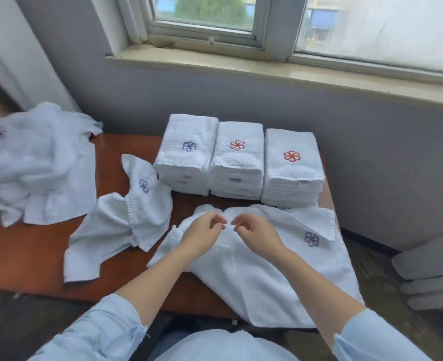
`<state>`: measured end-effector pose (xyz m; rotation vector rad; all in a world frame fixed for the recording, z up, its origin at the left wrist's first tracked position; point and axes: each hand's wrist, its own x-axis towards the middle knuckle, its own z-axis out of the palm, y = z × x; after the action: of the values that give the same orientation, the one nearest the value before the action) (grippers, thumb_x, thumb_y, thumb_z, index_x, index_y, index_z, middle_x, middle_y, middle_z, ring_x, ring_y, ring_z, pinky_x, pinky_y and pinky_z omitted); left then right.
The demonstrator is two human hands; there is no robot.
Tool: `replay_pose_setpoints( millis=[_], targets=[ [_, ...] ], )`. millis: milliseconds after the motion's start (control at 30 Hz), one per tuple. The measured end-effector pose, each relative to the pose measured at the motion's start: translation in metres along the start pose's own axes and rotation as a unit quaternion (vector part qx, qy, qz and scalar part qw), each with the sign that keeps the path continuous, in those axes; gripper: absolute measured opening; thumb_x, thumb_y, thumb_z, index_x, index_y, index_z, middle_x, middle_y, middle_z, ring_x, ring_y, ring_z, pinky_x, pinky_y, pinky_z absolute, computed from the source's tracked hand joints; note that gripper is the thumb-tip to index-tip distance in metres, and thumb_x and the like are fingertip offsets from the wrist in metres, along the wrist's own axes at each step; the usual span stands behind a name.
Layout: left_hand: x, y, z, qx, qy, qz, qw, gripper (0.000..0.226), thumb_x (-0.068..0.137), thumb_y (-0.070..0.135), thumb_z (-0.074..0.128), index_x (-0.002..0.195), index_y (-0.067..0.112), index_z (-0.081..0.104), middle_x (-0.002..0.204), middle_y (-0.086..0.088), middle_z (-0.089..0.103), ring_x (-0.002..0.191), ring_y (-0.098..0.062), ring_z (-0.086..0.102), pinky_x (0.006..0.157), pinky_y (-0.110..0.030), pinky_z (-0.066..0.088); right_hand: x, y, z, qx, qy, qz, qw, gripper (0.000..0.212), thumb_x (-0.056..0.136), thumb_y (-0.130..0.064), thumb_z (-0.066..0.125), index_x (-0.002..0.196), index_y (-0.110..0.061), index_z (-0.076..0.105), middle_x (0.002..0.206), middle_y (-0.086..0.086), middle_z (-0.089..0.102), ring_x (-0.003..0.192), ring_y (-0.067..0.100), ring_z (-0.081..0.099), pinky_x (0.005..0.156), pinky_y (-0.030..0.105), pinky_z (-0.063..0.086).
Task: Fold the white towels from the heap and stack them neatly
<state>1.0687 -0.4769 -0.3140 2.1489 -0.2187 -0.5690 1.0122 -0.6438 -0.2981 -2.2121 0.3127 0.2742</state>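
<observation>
Behind the table's far edge rises a grey wall (241, 100) with a window (210, 19) above a pale sill (241, 66); the table (27, 256) itself is reddish-brown wood, and everything else is placed from it.

On the table's left end lies the heap (33, 162) of crumpled white towels, spilling past its left and far edges; at the table's near right, a spread towel (280, 277) lies flat with one far corner turned back beside a blue flower emblem (312, 239), its near end hanging over the table's front edge; near the table's middle, a loose towel (121, 225) lies rumpled and half-doubled.

Along the table's far edge stand three stacks of folded towels, touching side by side: the left stack (186, 162) with a blue emblem on top; the middle stack (237, 162) and the right stack (292, 175) with red ones.

Off the table's right end lie grey folded cloths (428, 274), blurred.

Above the spread towel's far part, the left hand (202, 237) and right hand (256, 235) hover with fingertips facing each other; both have loosely curled, relaxed fingers, and nothing shows between them; pale blue sleeves (105, 334) cover the upper forearms.
</observation>
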Motion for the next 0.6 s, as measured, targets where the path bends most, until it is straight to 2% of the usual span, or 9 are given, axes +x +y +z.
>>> replay_pose_setpoints(
  millis=[133, 200, 267, 333, 400, 433, 533, 600],
  targets=[
    [-0.004, -0.028, -0.046, 0.024, 0.093, -0.011, 0.995, 0.028, 0.091, 0.014, 0.049, 0.096, 0.040, 0.060, 0.107, 0.019, 0.065, 0.103, -0.003, 0.060, 0.092, -0.033, 0.051, 0.025, -0.036, 0.034, -0.005, -0.027, -0.068, 0.997, 0.036, 0.088, -0.021, 0.052, 0.120, -0.036, 0.060, 0.113, -0.017, 0.062, 0.098, 0.001, 0.058, 0.085, 0.028, 0.049],
    [-0.006, -0.044, -0.068, 0.064, 0.124, -0.018, 0.990, 0.035, 0.091, 0.013, 0.050, 0.113, 0.037, 0.062, 0.121, 0.014, 0.059, 0.115, -0.008, 0.056, 0.096, -0.026, 0.044, 0.037, -0.055, 0.049, 0.003, -0.035, -0.096, 0.995, 0.043, 0.090, -0.026, 0.055, 0.131, -0.038, 0.054, 0.122, -0.018, 0.058, 0.104, 0.001, 0.057, 0.090, 0.027, 0.047],
    [-0.006, -0.062, -0.091, 0.139, 0.130, -0.036, 0.981, 0.043, 0.091, 0.016, 0.051, 0.129, 0.036, 0.058, 0.136, 0.009, 0.052, 0.128, -0.014, 0.048, 0.102, -0.029, 0.037, 0.052, -0.076, 0.066, 0.002, -0.047, -0.117, 0.992, 0.050, 0.091, -0.029, 0.055, 0.139, -0.037, 0.048, 0.129, -0.018, 0.055, 0.110, 0.003, 0.056, 0.091, 0.025, 0.043],
    [-0.005, -0.081, -0.112, 0.240, 0.104, -0.052, 0.964, 0.049, 0.093, 0.022, 0.051, 0.139, 0.038, 0.049, 0.149, 0.007, 0.041, 0.143, -0.022, 0.031, 0.116, -0.041, 0.020, 0.069, -0.096, 0.084, 0.003, -0.085, -0.120, 0.989, 0.053, 0.093, -0.029, 0.053, 0.144, -0.036, 0.043, 0.138, -0.014, 0.052, 0.113, 0.006, 0.056, 0.091, 0.026, 0.045],
    [-0.003, -0.100, -0.130, 0.315, 0.055, -0.078, 0.944, 0.054, 0.096, 0.031, 0.050, 0.147, 0.042, 0.037, 0.161, 0.005, 0.021, 0.151, -0.026, 0.004, 0.118, -0.054, 0.000, 0.087, -0.113, 0.103, -0.003, -0.125, -0.103, 0.987, 0.055, 0.095, -0.030, 0.050, 0.148, -0.035, 0.037, 0.146, -0.006, 0.048, 0.120, 0.013, 0.055, 0.098, 0.034, 0.047],
    [-0.002, -0.111, -0.138, 0.334, 0.031, -0.090, 0.938, 0.057, 0.096, 0.034, 0.049, 0.149, 0.045, 0.031, 0.164, 0.004, 0.011, 0.152, -0.027, -0.006, 0.117, -0.058, -0.007, 0.096, -0.120, 0.114, -0.007, -0.143, -0.087, 0.986, 0.056, 0.097, -0.032, 0.049, 0.151, -0.035, 0.033, 0.151, -0.004, 0.044, 0.126, 0.015, 0.052, 0.101, 0.034, 0.044],
    [0.003, -0.140, -0.163, 0.353, -0.034, -0.110, 0.929, 0.064, 0.095, 0.036, 0.046, 0.153, 0.047, 0.020, 0.166, -0.001, -0.009, 0.149, -0.025, -0.022, 0.113, -0.062, -0.014, 0.119, -0.136, 0.145, 0.011, -0.183, -0.022, 0.983, 0.063, 0.100, -0.039, 0.046, 0.156, -0.026, 0.021, 0.161, -0.001, 0.027, 0.145, 0.019, 0.031, 0.112, 0.031, 0.029],
    [0.008, -0.158, -0.180, 0.364, -0.061, -0.108, 0.923, 0.065, 0.096, 0.037, 0.044, 0.154, 0.046, 0.016, 0.165, -0.004, -0.014, 0.148, -0.025, -0.026, 0.113, -0.063, -0.015, 0.130, -0.147, 0.167, 0.046, -0.198, 0.036, 0.979, 0.066, 0.101, -0.038, 0.046, 0.158, -0.023, 0.015, 0.162, 0.001, 0.024, 0.147, 0.021, 0.028, 0.116, 0.038, 0.031]
  ],
)
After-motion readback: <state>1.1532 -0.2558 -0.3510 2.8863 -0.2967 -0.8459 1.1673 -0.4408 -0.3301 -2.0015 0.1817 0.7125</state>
